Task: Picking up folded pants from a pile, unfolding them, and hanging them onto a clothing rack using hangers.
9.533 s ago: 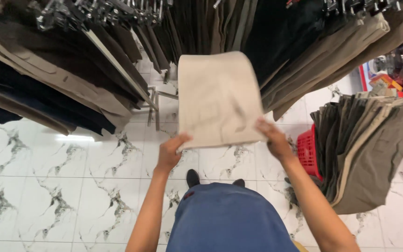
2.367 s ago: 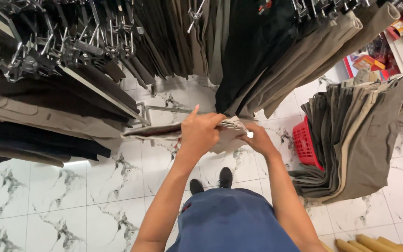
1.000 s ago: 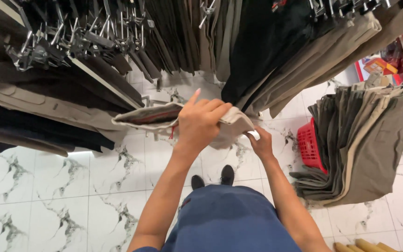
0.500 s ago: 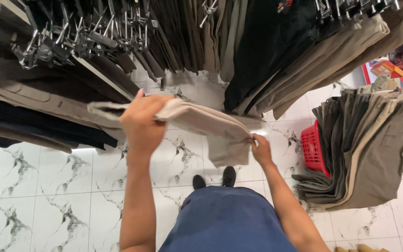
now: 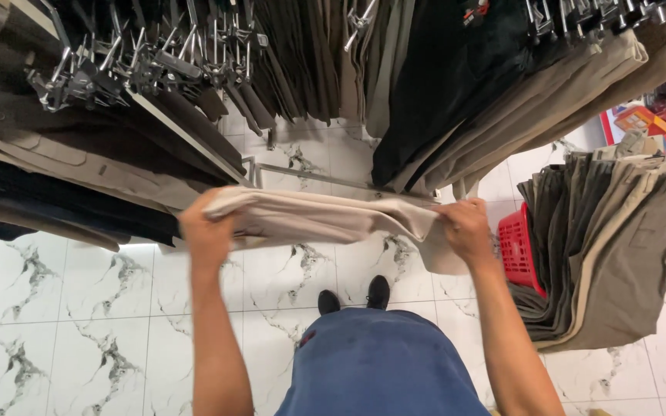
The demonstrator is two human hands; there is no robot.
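Note:
I hold a pair of beige trousers stretched out flat and level in front of me, above the tiled floor. My left hand grips its left end. My right hand grips its right end, where a loose fold of cloth hangs down. Both arms reach forward and apart. Below the trousers I see my blue apron and my two black shoes.
Racks of hanging trousers on clip hangers fill the top, dark ones at left and middle, tan ones at right. A stack of grey and khaki trousers hangs at right beside a red basket. White marble tiles lie below.
My hands have pulled apart, the left one swinging left, and the beige trousers went from a bunched fold to a stretched length. Far earlier they hung spread open.

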